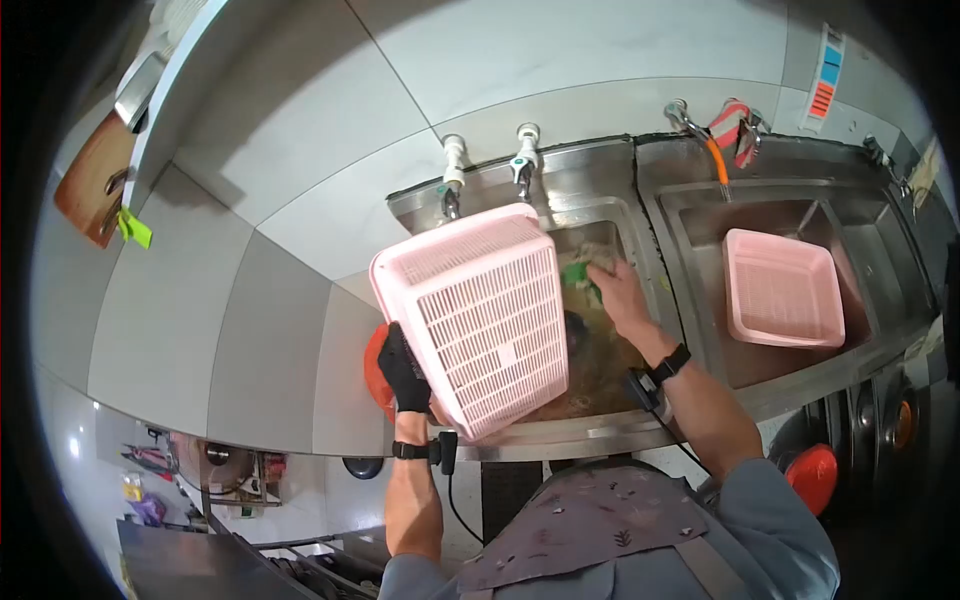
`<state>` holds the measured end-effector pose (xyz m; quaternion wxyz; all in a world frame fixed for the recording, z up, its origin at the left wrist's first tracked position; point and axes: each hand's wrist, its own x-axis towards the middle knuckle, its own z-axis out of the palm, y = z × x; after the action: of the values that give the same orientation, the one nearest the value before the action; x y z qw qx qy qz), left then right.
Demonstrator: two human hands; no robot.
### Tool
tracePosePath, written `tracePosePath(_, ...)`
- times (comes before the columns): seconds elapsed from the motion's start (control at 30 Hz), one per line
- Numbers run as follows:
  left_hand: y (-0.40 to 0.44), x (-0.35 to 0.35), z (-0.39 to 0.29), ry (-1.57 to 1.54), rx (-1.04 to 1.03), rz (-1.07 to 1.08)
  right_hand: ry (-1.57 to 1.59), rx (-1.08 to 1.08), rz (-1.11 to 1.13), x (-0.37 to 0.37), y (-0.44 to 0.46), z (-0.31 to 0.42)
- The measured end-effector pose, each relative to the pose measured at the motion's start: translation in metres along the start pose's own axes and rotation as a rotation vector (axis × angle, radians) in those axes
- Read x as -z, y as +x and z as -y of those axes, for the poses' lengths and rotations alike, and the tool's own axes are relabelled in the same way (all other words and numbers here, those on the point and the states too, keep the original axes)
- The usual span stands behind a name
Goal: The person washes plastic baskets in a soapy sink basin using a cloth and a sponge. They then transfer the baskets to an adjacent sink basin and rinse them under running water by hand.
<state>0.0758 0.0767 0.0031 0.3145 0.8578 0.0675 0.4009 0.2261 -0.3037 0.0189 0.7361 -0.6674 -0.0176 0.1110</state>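
My left hand [403, 372], in a black glove, grips the left edge of a pink slatted basket [490, 330], which is held tilted above the left sink with its slatted bottom facing me. My right hand [622, 297] is bare and closed round a green scrubbing pad [577, 273] over the murky water [600, 355] in that sink, to the right of the basket. The basket hides the left part of the sink. Both wrists wear black straps with small devices and cables.
A second pink basket [785, 290] sits in the right sink [860, 262]. Taps [524, 165] line the wall behind, one with an orange hose [717, 160]. A red container [377, 375] is behind my left hand, and another red object [812, 478] is at the lower right.
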Motion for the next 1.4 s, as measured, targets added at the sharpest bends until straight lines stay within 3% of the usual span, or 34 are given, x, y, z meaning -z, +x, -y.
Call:
tracePosePath(0.03, 0.001, -0.002, -0.008, -0.144, 0.17, 0.036, 0.026, 0.134, -0.056, -0.003, -0.003, 0.011)
tracePosePath(0.07, 0.005, -0.007, -0.021, -0.006, -0.035, 0.004, 0.026, 0.138, -0.05, -0.008, -0.006, 0.03)
tracePosePath(0.1, 0.005, -0.012, -0.035, 0.132, -0.237, -0.022, -0.098, 0.476, -0.095, -0.018, -0.011, 0.049)
tracePosePath(0.13, 0.005, -0.014, -0.047, 0.066, -0.171, -0.01, -0.225, 0.819, -0.142, -0.027, -0.015, 0.064)
tracePosePath(0.17, 0.006, -0.017, -0.058, 0.001, -0.104, -0.003, -0.228, 0.825, -0.143, -0.036, -0.018, 0.073)
tracePosePath(0.23, 0.007, -0.023, -0.065, -0.071, -0.042, -0.001, -0.479, 1.122, -0.18, -0.059, -0.027, 0.084)
tracePosePath(0.33, 0.007, -0.036, -0.071, -0.312, 0.13, -0.121, -0.604, 1.123, -0.083, -0.083, -0.047, 0.091)
tracePosePath(0.63, -0.008, -0.041, -0.08, -0.164, 0.037, -0.118, -0.776, 1.268, 0.039, -0.059, -0.053, 0.064)
tracePosePath(0.7, -0.006, -0.046, -0.086, -0.681, 0.473, -0.043, -0.648, 1.159, 0.014, -0.058, -0.054, 0.077)
tracePosePath(0.9, -0.011, -0.058, -0.096, -0.671, 0.456, -0.09, -0.774, 1.323, -0.032, -0.069, -0.053, 0.074)
tracePosePath(1.0, -0.011, -0.054, -0.09, -0.587, 0.398, 0.003, -0.9, 1.236, 0.092, -0.05, -0.054, 0.066)
tracePosePath(1.1, -0.007, -0.065, -0.093, -0.636, 0.479, -0.073, -0.831, 1.102, 0.168, -0.042, -0.061, 0.067)
tracePosePath(1.3, -0.009, -0.06, -0.095, -0.609, 0.451, -0.025, -0.776, 1.14, -0.026, -0.057, -0.056, 0.084)
tracePosePath(1.4, -0.007, -0.058, -0.1, -0.608, 0.41, -0.04, -0.797, 1.047, 0.05, -0.055, -0.051, 0.061)
